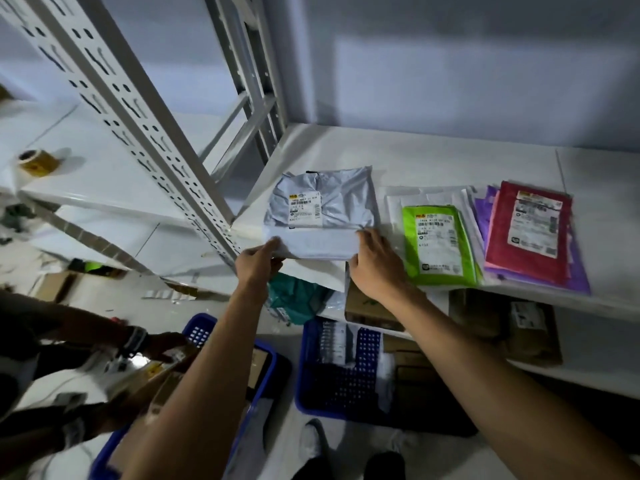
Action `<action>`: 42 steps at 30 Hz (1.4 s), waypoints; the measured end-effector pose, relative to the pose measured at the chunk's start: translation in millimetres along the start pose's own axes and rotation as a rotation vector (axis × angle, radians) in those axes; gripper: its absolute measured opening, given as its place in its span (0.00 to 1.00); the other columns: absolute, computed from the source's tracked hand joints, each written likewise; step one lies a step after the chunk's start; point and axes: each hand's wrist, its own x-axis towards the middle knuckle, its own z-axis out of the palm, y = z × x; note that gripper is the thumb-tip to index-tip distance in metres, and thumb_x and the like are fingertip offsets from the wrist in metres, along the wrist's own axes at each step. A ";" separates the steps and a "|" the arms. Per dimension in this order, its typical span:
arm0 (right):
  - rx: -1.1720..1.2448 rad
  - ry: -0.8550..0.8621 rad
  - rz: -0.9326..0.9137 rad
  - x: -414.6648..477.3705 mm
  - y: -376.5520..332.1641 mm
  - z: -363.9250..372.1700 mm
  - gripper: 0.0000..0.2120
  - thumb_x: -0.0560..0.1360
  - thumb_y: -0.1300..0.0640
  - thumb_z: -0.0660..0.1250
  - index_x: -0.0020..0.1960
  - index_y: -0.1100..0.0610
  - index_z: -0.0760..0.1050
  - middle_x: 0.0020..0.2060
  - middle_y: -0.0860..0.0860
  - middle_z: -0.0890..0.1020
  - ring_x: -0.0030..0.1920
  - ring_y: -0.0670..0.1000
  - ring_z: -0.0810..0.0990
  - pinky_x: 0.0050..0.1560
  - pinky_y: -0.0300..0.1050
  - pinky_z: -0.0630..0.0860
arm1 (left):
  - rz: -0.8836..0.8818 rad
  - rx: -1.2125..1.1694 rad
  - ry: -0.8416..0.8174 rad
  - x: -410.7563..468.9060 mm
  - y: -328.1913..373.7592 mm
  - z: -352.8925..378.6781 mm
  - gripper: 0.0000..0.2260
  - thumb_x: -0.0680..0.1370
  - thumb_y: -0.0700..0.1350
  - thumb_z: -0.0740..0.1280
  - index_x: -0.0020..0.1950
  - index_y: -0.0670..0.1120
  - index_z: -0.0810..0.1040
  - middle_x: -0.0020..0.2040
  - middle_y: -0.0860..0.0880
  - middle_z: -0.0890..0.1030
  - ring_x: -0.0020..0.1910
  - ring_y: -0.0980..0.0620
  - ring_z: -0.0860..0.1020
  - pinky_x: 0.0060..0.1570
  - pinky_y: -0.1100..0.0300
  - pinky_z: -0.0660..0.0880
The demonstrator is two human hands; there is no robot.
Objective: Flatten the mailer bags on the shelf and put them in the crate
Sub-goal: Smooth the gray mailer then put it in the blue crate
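A grey mailer bag with a white label lies on the white shelf, its near part folded into a white flap at the shelf's front edge. My left hand pinches the flap's left corner. My right hand holds the flap's right end, fingers curled on its top. To the right lie a green mailer and a red mailer on top of purple ones. A blue crate stands on the floor below the shelf, with a white bag inside.
A perforated shelf upright rises at the left. A second blue crate and another person's arms are at lower left. Cardboard boxes sit on the lower shelf. A tape roll rests on the far left shelf.
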 end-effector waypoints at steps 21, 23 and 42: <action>0.316 0.151 0.340 -101.5 -28.8 35.8 0.16 0.79 0.54 0.67 0.65 0.59 0.75 0.60 0.55 0.77 0.61 0.56 0.77 0.62 0.50 0.73 | -0.238 -0.126 -0.421 -6.4 -77.8 -87.2 0.18 0.78 0.44 0.72 0.62 0.37 0.75 0.58 0.37 0.81 0.54 0.44 0.83 0.51 0.55 0.81; 0.375 0.140 0.374 -113.0 -24.0 38.7 0.12 0.79 0.52 0.66 0.61 0.54 0.77 0.54 0.50 0.79 0.55 0.53 0.80 0.58 0.51 0.76 | -0.259 -0.137 -0.440 -12.0 -87.2 -92.8 0.16 0.79 0.44 0.71 0.63 0.37 0.74 0.58 0.38 0.82 0.52 0.46 0.83 0.47 0.59 0.80; 0.909 -0.300 0.761 -161.2 100.5 197.2 0.09 0.82 0.57 0.66 0.54 0.63 0.76 0.45 0.60 0.82 0.42 0.56 0.80 0.34 0.37 0.76 | -0.436 0.053 -0.342 -7.4 -264.6 -92.1 0.14 0.80 0.39 0.68 0.64 0.36 0.76 0.56 0.40 0.85 0.56 0.41 0.83 0.59 0.46 0.80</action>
